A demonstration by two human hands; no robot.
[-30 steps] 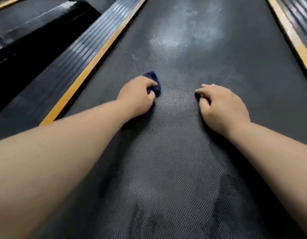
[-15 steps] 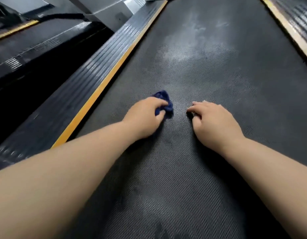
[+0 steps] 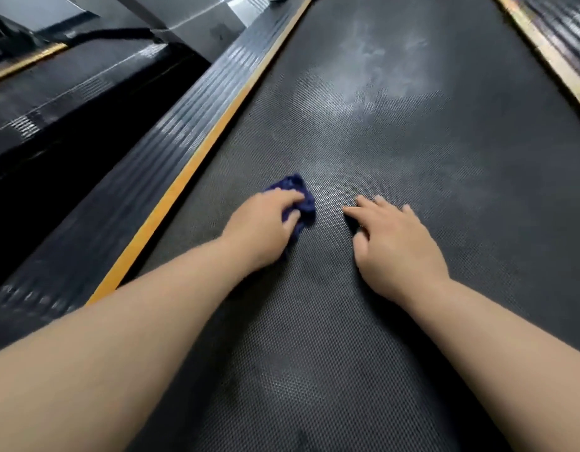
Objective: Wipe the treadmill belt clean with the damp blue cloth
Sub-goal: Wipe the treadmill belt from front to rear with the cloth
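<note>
Left hand (image 3: 265,223) grips bunched blue cloth (image 3: 301,197), pressing it on belt (image 3: 428,151). Right hand (image 3: 392,243) now lies flat beside it, fingers spread, not curled like before. We slide cloth closer to right hand. Pale smudges (image 3: 363,83) wait ahead of both hands, so we think lots still needs wiping.

Dark machine deck (image 3: 63,89) at left, grey wall (image 3: 190,21) behind.

We see dark textured treadmill belt (image 3: 396,164) running away from us, pale hazy smears (image 3: 363,89) on far stretch. Ribbed side rail (image 3: 171,151) with yellow strip (image 3: 197,164) borders left edge. On belt: bunched blue cloth (image 3: 306,199), gripped under our left hand (image 3: 262,230); just beside it, our right hand (image 3: 396,246) rests with fingers straight.
</note>
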